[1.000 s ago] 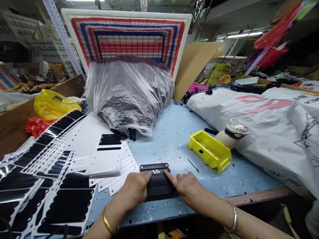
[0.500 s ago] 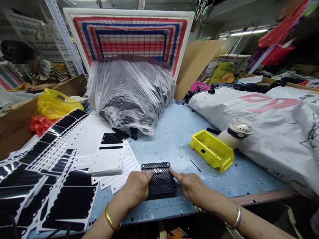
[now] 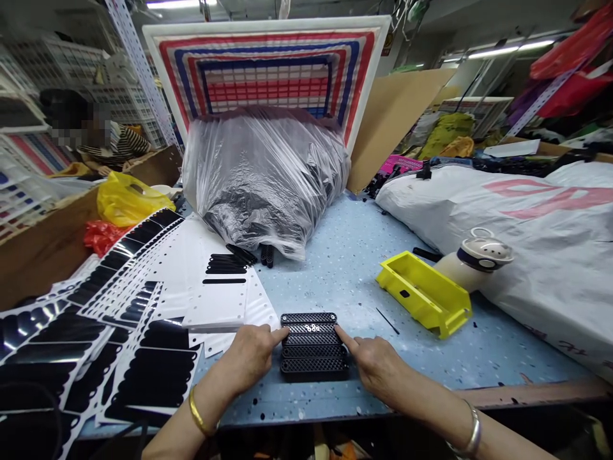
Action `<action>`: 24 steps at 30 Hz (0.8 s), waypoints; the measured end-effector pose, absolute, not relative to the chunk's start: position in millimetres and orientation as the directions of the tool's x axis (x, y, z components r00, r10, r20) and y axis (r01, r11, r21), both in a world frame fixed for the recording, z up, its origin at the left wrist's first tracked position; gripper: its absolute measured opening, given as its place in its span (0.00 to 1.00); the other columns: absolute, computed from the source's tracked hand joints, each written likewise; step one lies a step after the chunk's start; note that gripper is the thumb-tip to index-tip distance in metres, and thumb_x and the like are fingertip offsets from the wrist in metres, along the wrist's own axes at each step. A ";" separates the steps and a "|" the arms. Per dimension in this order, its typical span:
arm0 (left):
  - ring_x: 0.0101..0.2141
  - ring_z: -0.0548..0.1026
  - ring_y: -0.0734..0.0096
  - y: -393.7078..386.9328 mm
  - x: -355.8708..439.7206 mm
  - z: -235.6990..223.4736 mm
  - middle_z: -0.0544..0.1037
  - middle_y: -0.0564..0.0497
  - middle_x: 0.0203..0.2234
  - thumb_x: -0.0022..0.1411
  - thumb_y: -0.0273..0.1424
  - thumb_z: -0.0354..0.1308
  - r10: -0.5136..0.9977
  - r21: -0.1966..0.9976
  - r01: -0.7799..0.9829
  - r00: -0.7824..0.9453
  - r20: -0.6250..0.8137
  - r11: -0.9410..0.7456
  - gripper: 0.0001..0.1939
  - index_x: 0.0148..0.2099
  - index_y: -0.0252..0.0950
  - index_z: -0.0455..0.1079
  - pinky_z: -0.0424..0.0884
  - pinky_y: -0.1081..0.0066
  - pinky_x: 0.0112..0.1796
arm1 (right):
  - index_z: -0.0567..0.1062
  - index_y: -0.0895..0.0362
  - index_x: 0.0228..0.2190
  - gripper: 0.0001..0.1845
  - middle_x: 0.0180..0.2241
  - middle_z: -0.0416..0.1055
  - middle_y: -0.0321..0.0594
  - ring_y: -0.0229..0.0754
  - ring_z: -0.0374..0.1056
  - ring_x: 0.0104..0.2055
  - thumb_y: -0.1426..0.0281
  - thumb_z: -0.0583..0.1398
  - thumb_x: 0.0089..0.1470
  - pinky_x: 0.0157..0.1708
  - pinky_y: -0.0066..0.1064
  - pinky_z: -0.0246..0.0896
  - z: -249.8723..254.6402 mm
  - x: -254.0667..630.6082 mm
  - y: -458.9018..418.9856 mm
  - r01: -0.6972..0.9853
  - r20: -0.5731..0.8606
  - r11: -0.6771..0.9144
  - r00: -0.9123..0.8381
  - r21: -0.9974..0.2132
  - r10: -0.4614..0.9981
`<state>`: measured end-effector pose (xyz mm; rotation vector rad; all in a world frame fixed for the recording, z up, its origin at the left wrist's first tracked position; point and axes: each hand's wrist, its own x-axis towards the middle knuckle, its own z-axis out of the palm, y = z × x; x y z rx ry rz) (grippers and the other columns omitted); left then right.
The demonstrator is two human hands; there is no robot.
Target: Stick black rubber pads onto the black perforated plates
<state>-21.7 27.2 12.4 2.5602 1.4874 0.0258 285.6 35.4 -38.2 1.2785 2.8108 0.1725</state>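
Left hand (image 3: 245, 359) and right hand (image 3: 378, 367) touch extended forefingers to black mesh strips (image 3: 313, 346) on a blue workbench (image 3: 325, 294), plastic-wrapped sack (image 3: 263, 191) behind

The one camera sits on the person's head and looks forward and down, close above the left hand (image 3: 246, 361) and right hand (image 3: 378, 370), across the blue table (image 3: 335, 287) to a big plastic bag (image 3: 263, 191).

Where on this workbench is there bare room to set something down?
Most room lies on the speckled blue tabletop between the clear plastic bag, the yellow tray and the black mesh strips. Another patch sits between the right hand and that tray. The left side is crowded with white sheets of black cutouts.
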 end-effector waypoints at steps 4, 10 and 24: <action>0.29 0.77 0.63 24.4 -26.6 9.4 0.79 0.47 0.31 0.56 0.14 0.50 0.868 0.181 0.860 0.494 -0.060 -0.477 0.34 0.62 0.44 0.66 0.73 0.65 0.34 | 0.54 0.64 0.64 0.46 0.25 0.74 0.42 0.44 0.68 0.24 0.85 0.49 0.41 0.24 0.33 0.54 -42.5 285.6 34.2 0.745 0.021 0.651 -0.660 0.144 0.751; 0.30 0.78 0.60 20.4 -24.5 6.6 0.80 0.44 0.33 0.54 0.12 0.48 0.868 0.129 0.870 0.489 -0.087 -0.477 0.37 0.64 0.42 0.63 0.75 0.63 0.33 | 0.54 0.65 0.64 0.45 0.26 0.75 0.44 0.45 0.69 0.24 0.85 0.49 0.41 0.24 0.34 0.57 -42.1 284.6 33.7 0.737 0.038 0.667 -0.673 0.110 0.738; 0.34 0.80 0.55 18.4 -12.1 15.1 0.81 0.40 0.35 0.55 0.14 0.48 0.852 0.188 0.846 0.518 -0.069 -0.499 0.31 0.62 0.32 0.63 0.77 0.60 0.36 | 0.67 0.61 0.56 0.32 0.32 0.79 0.46 0.44 0.73 0.29 0.83 0.49 0.49 0.28 0.31 0.62 0.7 267.3 42.9 0.746 0.077 0.659 -0.655 -0.092 0.752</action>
